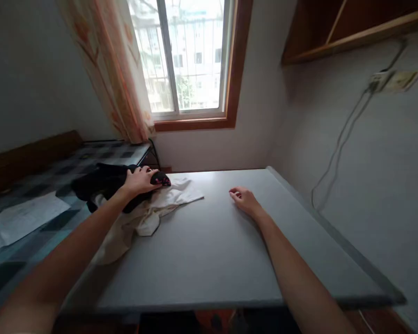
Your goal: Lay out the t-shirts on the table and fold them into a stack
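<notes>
While the left hand lies on a rumpled heap of soft black fabric, the right hand sits well apart over a smooth, pale grey rectangular table

Spread and bent over the fabric, the left fingers touch its top; whether they grip it, I cannot tell. Just beside their tips is a small dark cloth piece with pinkish-red marks. The black heap is at the table's far left, reaching toward a bed with a dark checked cover. Under and beside it, a crumpled cream-white cloth spreads across the tabletop and along its left side. The right hand's fingers curl loosely, its grip slack and partly opened. On the bed, a flat white sheet lies left of the heap.
</notes>
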A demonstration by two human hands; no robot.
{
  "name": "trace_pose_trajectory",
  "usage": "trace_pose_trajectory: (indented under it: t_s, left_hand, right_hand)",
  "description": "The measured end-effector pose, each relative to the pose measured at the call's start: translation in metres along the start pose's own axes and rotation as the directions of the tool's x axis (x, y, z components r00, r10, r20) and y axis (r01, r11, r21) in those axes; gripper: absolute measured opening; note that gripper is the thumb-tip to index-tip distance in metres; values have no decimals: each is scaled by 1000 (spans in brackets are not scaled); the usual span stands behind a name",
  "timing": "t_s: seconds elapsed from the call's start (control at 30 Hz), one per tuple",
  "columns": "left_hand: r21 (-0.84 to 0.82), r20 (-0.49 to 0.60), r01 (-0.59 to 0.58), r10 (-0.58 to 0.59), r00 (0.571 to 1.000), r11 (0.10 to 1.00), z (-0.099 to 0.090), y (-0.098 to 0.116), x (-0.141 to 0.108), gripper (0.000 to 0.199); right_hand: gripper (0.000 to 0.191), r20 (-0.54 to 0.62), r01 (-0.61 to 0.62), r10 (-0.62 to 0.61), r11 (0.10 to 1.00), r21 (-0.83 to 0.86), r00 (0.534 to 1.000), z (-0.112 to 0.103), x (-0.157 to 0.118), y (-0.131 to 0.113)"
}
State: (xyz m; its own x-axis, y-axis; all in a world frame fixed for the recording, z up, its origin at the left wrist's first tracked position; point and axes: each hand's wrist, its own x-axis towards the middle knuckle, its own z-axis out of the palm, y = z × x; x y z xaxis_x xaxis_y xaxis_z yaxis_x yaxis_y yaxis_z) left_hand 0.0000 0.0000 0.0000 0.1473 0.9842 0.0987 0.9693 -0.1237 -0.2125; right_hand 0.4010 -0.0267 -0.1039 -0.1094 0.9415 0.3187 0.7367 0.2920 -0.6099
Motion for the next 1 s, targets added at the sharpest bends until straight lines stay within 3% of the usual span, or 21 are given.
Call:
trace_pose_trajectory:
  t_s: [0.2, 0.3, 0.37, 0.5, 0.57, 0.63, 0.73, 0.8, 0.87, 1.0]
  left_hand:
    - [78, -187, -139, 151, 971, 987, 0, 20, -4, 70]
    - [83, -263, -260, 273, 925, 962, 8, 31, 0, 63]
    - [79, -289, -417, 421, 860, 905, 19, 44, 1, 56]
    - [26, -224, -737, 722, 655, 676, 48, 77, 2, 43]
    - [-12, -211, -780, 761, 614, 626, 61, 91, 6, 41]
    - [-49, -217, -735, 711, 669, 677, 72, 99, 13, 42]
    - [-76, -213, -522, 498, 841, 850, 84, 101, 28, 43]
    - [-55, -192, -360, 344, 919, 931, 89, 100, 38, 42]
    - [-28, -169, -246, 238, 957, 969, 92, 99, 46, 43]
    - [-23, -156, -147, 142, 978, 989, 97, 99, 59, 46]
  right_hand:
    - [16, -45, -13, 13, 1000, -6, 999, 3, 2, -4]
    - [16, -49, -4, 3, 1000, -23, 999, 8, 1, -5]
    - [17, -40, 4, -5, 1000, -30, 999, 12, 1, -7]
    - [18, -4, 28, -28, 999, -36, 1000, 20, -2, -10]
    - [19, 18, 39, -39, 999, -32, 999, 22, -3, -10]
    - [20, 36, 50, -48, 998, -34, 998, 22, -3, -9]
    - [20, 47, 74, -72, 997, -38, 996, 22, -3, -6]
    - [21, 51, 87, -85, 996, -35, 995, 21, -2, -4]
    - [21, 55, 92, -90, 995, -32, 994, 20, -2, -3]
    - [21, 58, 95, -93, 995, -34, 994, 20, -2, -1]
